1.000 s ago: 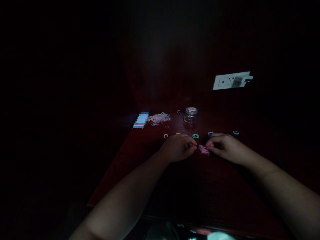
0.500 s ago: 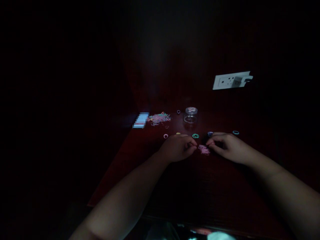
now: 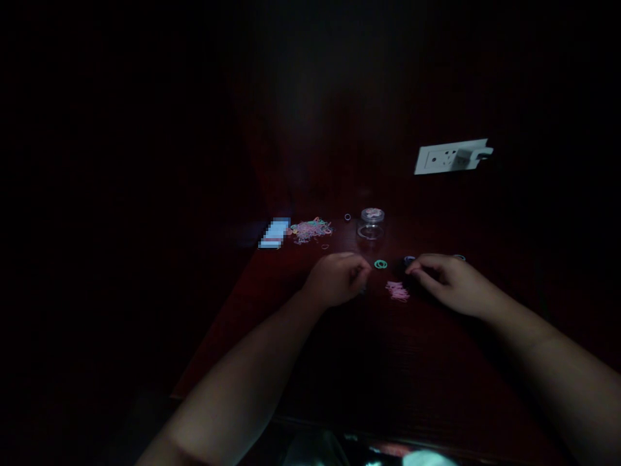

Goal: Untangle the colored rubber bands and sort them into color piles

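A small heap of pink bands (image 3: 398, 291) lies on the dark red table (image 3: 359, 362) between my hands. My left hand (image 3: 339, 278) is left of it, fingertips pinched together; whatever they hold is too small to make out. To the right, my right hand (image 3: 446, 281) has thumb and forefinger closed beside the purple bands (image 3: 409, 259), and its grip is also unclear. Green bands (image 3: 380, 265) sit between the hands, farther back. A teal band (image 3: 460, 257) is partly covered behind my right hand.
A mixed pile of coloured bands (image 3: 312, 230) lies at the back left beside a pixelated bright phone-like object (image 3: 275, 233). A clear lidded jar (image 3: 371, 225) stands near the back. A socket panel (image 3: 451, 157) with a plug is on the wall.
My left hand has moved left and slightly back, away from the pink heap, and now covers the pink and yellow bands behind it. My right hand has shifted slightly right and back.
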{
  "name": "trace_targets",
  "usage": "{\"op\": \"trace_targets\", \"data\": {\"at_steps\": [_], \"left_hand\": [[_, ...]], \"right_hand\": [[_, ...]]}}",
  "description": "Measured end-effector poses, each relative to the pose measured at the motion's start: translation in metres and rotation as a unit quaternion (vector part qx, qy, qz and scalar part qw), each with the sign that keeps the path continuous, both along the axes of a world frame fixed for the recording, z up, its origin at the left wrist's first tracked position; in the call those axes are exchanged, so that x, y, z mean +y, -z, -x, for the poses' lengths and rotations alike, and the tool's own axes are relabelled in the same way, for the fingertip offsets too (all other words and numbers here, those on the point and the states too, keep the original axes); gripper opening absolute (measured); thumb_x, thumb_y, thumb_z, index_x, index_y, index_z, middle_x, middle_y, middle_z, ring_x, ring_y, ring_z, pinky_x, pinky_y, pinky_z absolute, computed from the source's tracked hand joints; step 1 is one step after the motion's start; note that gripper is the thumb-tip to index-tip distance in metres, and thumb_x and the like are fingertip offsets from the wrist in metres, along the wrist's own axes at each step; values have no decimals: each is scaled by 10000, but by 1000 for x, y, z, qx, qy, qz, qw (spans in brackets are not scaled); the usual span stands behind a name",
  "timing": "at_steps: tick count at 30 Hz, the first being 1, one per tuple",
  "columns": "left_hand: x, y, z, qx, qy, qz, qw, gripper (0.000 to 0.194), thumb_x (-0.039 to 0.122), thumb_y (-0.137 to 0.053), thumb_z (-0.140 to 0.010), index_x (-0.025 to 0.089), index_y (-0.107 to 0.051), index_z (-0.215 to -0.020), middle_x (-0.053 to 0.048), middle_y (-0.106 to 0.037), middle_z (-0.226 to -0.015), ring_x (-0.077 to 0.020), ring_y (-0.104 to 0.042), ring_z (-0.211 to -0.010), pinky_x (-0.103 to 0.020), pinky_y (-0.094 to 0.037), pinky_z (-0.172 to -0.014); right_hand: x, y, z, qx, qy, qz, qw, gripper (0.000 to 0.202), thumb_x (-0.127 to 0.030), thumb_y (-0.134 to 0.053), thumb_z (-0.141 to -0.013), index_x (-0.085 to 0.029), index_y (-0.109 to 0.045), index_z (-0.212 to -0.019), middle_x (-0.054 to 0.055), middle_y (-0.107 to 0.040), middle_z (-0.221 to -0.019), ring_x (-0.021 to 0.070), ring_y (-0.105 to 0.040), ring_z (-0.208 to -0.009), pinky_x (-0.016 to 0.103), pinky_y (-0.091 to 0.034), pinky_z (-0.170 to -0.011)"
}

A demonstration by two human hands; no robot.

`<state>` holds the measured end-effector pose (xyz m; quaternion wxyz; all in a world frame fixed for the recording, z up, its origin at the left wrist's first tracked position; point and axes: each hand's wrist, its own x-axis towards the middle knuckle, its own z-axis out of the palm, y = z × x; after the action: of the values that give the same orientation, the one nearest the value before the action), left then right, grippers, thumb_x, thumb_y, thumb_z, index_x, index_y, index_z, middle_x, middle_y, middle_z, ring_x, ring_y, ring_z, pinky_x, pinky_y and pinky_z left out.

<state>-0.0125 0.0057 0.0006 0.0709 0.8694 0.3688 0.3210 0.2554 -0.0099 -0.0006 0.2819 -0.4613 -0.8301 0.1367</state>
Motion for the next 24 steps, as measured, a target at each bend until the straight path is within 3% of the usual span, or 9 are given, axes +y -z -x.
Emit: {"op": "trace_targets", "data": {"at_steps": [3, 5, 7, 10, 14, 18, 24], "left_hand": [[25, 0, 30, -49, -168, -18, 984, 196, 221, -491, -908, 214, -682, -955, -30, -735, -947, -186, -667, -893, -303, -507, -826], [42, 4, 51, -63, -272, 15, 960, 243, 197, -445, -922, 214, -677, -994, -41, -735, -1041, -208, -668, -981, -327, -506, -894], [55, 10, 67, -53, -334, 66, 939, 306, 153, -404, -922, 203, -662, -1079, -58, -721, -1117, -217, -655, -1056, -334, -496, -954], [65, 21, 75, -30, -330, 92, 939, 366, 93, -427, -873, 178, -671, -1132, -84, -693, -1203, -231, -622, -1140, -346, -459, -1038], [69, 31, 68, 8, -275, 115, 954, 447, 65, -450, -826, 232, -687, -1167, -21, -644, -1315, -203, -551, -1244, -342, -395, -1124], [72, 35, 63, 41, -247, 141, 958, 431, 126, -437, -865, 294, -697, -1165, 43, -594, -1390, -226, -485, -1318, -428, -363, -1152], [71, 35, 63, 58, -237, 153, 958, 427, 197, -398, -919, 317, -661, -1233, 49, -570, -1419, -246, -448, -1350, -493, -343, -1152]], "right_hand": [[1, 2, -1, 33, 48, -2, 998, 273, -368, -480, -925, -189, -686, -900, 62, -727, -826, 214, -671, -697, 331, -508, -639], [2, 4, -2, 39, 62, -10, 997, 275, -373, -484, -919, -186, -686, -904, 69, -732, -841, 222, -675, -713, 332, -508, -640], [2, 5, -1, 40, 66, -16, 997, 277, -371, -483, -916, -184, -687, -908, 75, -735, -850, 227, -679, -727, 328, -507, -636], [2, 5, 0, 45, 62, -15, 997, 276, -367, -480, -917, -184, -686, -909, 75, -736, -853, 225, -683, -738, 313, -508, -621], [1, 5, 3, 49, 52, -14, 997, 256, -355, -491, -916, -193, -688, -897, 59, -737, -846, 214, -684, -735, 297, -511, -613], [0, 5, 5, 50, 46, -17, 998, 245, -339, -495, -917, -197, -694, -901, 48, -738, -839, 202, -678, -721, 290, -510, -612], [-1, 6, 5, 56, 37, -10, 998, 237, -335, -497, -923, -199, -690, -910, 42, -731, -817, 200, -676, -717, 292, -516, -618]]}}
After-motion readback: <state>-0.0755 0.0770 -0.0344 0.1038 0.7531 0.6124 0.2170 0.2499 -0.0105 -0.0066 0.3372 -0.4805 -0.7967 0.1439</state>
